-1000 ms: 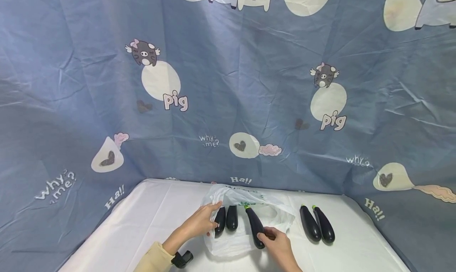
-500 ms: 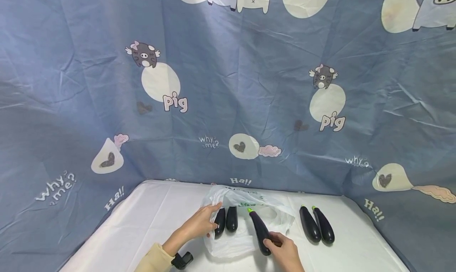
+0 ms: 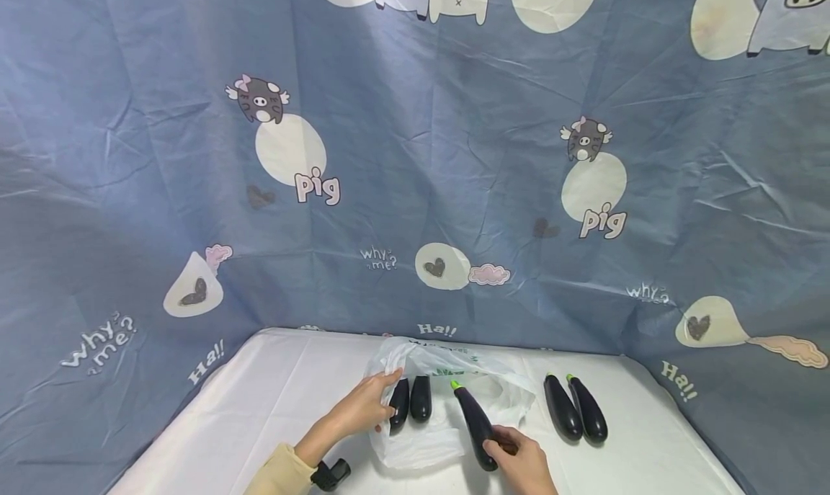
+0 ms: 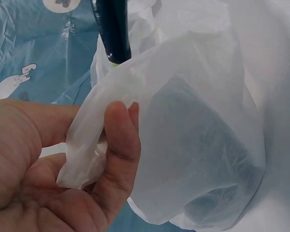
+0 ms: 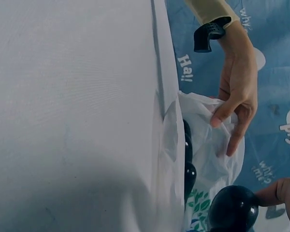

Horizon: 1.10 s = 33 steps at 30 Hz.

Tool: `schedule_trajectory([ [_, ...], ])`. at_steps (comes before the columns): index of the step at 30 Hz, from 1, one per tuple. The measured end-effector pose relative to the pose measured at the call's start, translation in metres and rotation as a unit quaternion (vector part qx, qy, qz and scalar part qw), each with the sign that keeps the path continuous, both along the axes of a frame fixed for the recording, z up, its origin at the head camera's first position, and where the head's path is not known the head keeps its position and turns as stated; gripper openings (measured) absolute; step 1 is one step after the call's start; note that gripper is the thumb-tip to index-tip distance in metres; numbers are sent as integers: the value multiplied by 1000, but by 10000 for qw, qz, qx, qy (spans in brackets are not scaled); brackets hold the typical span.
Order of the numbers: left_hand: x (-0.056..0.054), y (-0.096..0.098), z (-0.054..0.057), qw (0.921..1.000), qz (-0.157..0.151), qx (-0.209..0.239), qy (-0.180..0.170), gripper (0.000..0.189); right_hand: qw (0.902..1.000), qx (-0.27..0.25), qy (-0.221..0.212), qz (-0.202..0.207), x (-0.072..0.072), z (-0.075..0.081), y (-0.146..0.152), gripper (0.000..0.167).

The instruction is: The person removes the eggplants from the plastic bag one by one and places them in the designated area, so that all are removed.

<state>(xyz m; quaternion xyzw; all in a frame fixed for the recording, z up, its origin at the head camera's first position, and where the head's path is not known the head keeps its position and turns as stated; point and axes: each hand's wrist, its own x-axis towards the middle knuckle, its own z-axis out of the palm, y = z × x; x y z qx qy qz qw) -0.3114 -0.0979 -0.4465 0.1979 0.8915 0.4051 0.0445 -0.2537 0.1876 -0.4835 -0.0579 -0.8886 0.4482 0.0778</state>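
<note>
A thin white plastic bag [image 3: 415,452] with green print lies on the white-covered table, its mouth spread. My left hand [image 3: 364,407] grips the bag's left edge; in the left wrist view the plastic [image 4: 89,140] passes between thumb and fingers. Inside the bag, toward its left side, two dark eggplants [image 3: 421,400] lie side by side. My right hand [image 3: 524,460] holds another eggplant [image 3: 476,426] by its thick end, the green stem pointing away over the bag's opening. Its rounded end [image 5: 233,208] shows close up in the right wrist view.
Two more eggplants [image 3: 576,408] lie together on the white table cover [image 3: 648,452], right of the bag. Behind the table hangs a blue printed cloth [image 3: 402,207]. A black strap device [image 3: 331,473] sits on the left wrist.
My right hand has drawn the eggplant a little to the right and nearer to me, its stem end shifting right too. The left hand stays on the bag's edge.
</note>
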Motion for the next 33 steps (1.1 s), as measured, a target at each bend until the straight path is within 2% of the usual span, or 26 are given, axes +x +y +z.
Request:
schedule_trajectory([
  [18,0,-1,1,10000,-15,-2,-11,72,9994,-169,-155,-261,7,15,15,43],
  [26,-1,-1,0,10000,-21,36,72,72,9986,-325,-41,-420,4,21,31,45],
  [33,-2,0,-1,9999,31,-16,103,72,9975,-217,-20,-668,-1,27,50,46],
])
